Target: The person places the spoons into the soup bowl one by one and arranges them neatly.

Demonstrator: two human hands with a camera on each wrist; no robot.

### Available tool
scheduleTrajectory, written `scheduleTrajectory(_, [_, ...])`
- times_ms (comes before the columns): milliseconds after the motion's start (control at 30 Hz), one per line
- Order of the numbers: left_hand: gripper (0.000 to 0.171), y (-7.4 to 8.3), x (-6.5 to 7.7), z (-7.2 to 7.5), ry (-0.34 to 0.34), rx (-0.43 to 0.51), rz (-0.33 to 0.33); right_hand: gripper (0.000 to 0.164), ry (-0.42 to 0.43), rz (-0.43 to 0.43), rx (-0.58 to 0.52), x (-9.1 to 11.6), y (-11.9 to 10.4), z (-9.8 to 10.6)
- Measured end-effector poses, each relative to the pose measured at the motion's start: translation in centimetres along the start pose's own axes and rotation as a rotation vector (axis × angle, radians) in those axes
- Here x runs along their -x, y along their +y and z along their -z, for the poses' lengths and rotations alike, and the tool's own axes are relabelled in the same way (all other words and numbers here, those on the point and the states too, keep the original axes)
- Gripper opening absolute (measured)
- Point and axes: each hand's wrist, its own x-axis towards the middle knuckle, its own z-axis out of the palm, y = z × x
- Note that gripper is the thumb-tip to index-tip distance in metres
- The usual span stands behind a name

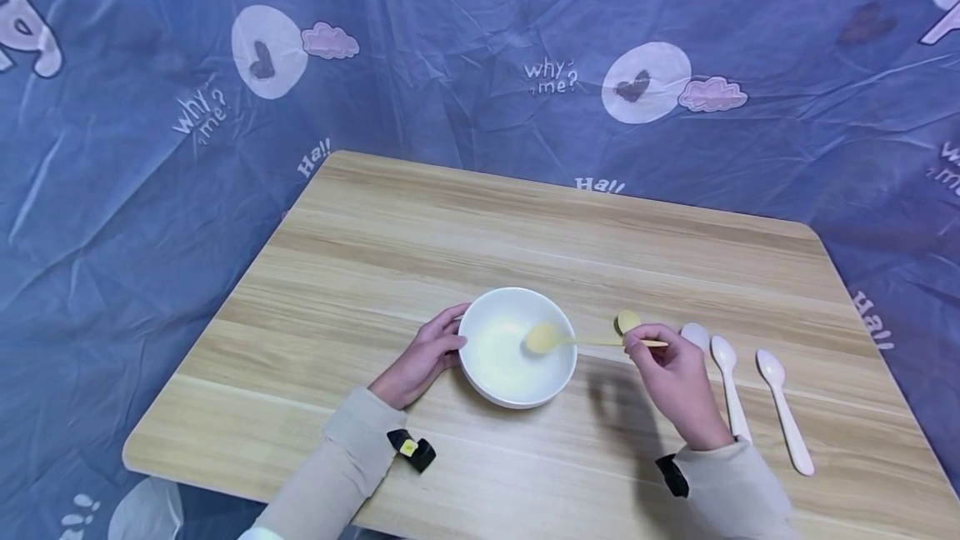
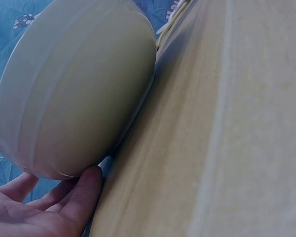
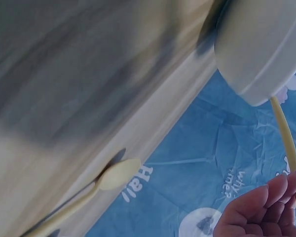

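Observation:
A white bowl [image 1: 516, 390] stands on the table in the head view. My left hand [image 1: 422, 361] holds it from the left, with the thumb at the rim and the fingers against the outer wall; in the left wrist view the fingertips meet the low curve of the bowl [image 2: 84, 94]. Between thumb and fingers my right hand [image 1: 678, 377] pinches the handle of a yellow spoon [image 1: 542, 338]. That spoon's head is over the inside of the bowl, and its handle [image 3: 285, 133] crosses the rim in the right wrist view.
Right of the bowl lies another yellow spoon [image 1: 628, 322], partly hidden by the right hand. Farther right are white spoons [image 1: 723, 352], one [image 1: 783, 411] set apart from the others. The wooden table [image 1: 300, 340] has blue printed cloth [image 1: 450, 107] hanging behind and beside it.

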Motion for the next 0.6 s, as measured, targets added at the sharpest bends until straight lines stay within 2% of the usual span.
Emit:
scheduleTrajectory(333, [0.063,0.0,0.0,0.0,-0.005,0.003,-0.007,0.013,-0.027,0.017,0.017,-0.3,0.5,-1.1])
scheduleTrajectory(600, [0.062,-0.1,-0.1,0.1,-0.002,0.003,-0.005,0.015,-0.079,-0.016,-0.035,-0.4,0.8,-1.8])
